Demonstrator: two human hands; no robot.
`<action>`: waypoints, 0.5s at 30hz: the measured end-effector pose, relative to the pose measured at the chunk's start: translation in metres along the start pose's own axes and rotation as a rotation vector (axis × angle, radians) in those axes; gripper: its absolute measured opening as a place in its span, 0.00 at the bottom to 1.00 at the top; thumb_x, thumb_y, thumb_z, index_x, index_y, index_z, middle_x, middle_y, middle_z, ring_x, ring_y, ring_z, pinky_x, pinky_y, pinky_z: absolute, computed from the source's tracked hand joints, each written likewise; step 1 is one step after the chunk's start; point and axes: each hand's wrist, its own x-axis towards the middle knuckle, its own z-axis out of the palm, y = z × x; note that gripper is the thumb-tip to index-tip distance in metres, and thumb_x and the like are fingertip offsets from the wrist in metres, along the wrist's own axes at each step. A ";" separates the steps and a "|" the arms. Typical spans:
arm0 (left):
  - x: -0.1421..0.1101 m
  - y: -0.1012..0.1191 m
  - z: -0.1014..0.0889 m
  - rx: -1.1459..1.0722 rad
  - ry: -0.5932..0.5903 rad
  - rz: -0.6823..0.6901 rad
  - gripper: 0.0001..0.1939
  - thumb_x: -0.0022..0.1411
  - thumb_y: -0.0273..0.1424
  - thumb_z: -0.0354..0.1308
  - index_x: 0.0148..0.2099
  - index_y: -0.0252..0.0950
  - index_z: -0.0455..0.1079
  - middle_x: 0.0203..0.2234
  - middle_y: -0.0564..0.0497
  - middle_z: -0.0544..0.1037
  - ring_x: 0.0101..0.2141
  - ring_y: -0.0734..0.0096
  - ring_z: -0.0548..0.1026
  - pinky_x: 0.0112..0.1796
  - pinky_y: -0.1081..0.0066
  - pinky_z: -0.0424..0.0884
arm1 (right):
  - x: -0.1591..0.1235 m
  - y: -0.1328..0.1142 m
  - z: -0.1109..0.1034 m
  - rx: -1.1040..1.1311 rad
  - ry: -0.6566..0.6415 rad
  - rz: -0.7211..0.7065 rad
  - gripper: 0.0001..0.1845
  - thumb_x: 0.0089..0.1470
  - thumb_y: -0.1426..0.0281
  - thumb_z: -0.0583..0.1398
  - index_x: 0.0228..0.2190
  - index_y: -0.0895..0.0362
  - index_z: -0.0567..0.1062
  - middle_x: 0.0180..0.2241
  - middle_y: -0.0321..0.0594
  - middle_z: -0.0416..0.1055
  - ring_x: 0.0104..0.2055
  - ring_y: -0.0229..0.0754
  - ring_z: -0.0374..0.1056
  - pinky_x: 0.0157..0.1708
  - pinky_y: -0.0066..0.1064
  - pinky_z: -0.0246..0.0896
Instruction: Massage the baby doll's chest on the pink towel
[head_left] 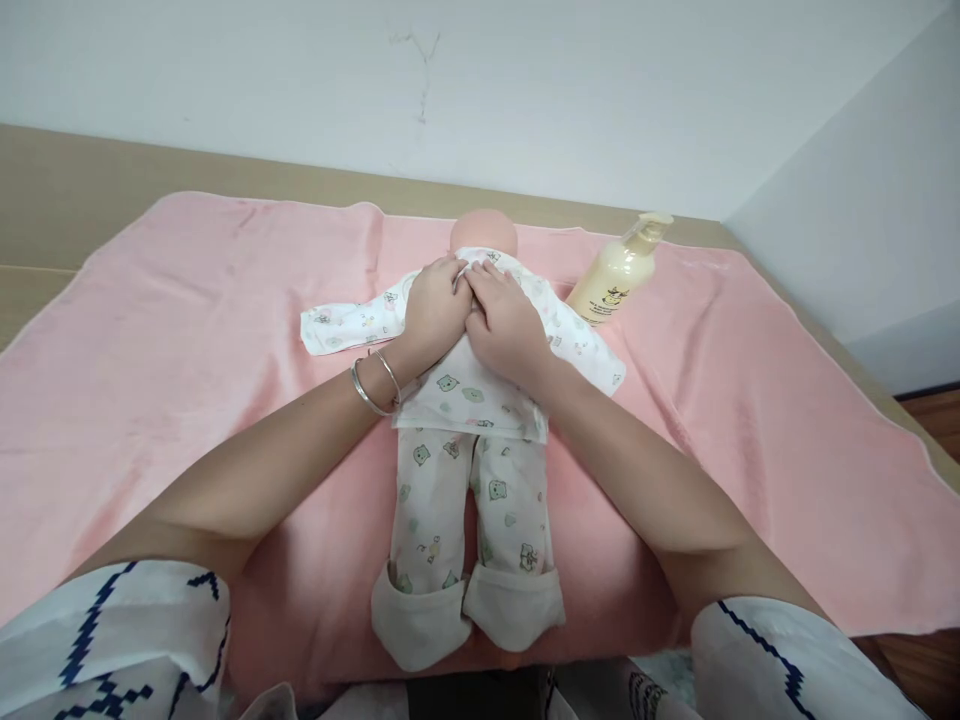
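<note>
A wide, pale-edged blanket of soft pink cloth (172, 350) is spread over a beige wooden surface (45, 170), which shows along its far side. On the blanket, to the right of the middle, there is a glossy cream-yellow pump bottle (626, 268) with a small dark cartoon drawing (616, 296) (the print below it is too small to read). Behind rises a white wall (225, 90), marked by thin grey branching lines (426, 62). At the right edge appears some reddish-brown wooden floor (936, 420).

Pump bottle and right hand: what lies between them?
In the head view, a sleeve of the printed top lies between the right hand and the pump bottle.
</note>
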 end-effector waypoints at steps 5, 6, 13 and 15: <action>-0.005 -0.002 0.003 -0.003 0.034 0.015 0.15 0.66 0.27 0.54 0.51 0.37 0.79 0.57 0.40 0.79 0.63 0.50 0.74 0.71 0.49 0.65 | 0.020 0.039 -0.014 0.074 -0.037 0.025 0.35 0.71 0.65 0.48 0.74 0.59 0.62 0.80 0.45 0.48 0.84 0.55 0.42 0.81 0.61 0.40; -0.005 -0.002 0.004 0.005 0.053 0.000 0.16 0.66 0.27 0.56 0.53 0.36 0.78 0.58 0.38 0.77 0.63 0.48 0.72 0.71 0.47 0.65 | 0.020 0.041 -0.014 0.062 -0.026 0.069 0.35 0.72 0.62 0.48 0.75 0.61 0.61 0.80 0.49 0.48 0.83 0.58 0.43 0.81 0.63 0.41; -0.003 -0.008 0.006 -0.007 0.075 -0.040 0.15 0.67 0.26 0.55 0.51 0.38 0.78 0.49 0.41 0.76 0.56 0.51 0.73 0.68 0.48 0.68 | -0.016 -0.011 0.005 -0.115 0.067 0.021 0.36 0.69 0.70 0.49 0.71 0.77 0.62 0.75 0.69 0.56 0.80 0.67 0.51 0.80 0.62 0.44; -0.003 -0.009 0.005 -0.010 0.066 -0.032 0.15 0.68 0.25 0.53 0.50 0.39 0.78 0.50 0.41 0.76 0.57 0.53 0.73 0.69 0.50 0.68 | -0.017 -0.016 0.006 -0.107 0.036 -0.015 0.36 0.67 0.73 0.49 0.71 0.78 0.62 0.75 0.67 0.57 0.81 0.63 0.49 0.81 0.59 0.42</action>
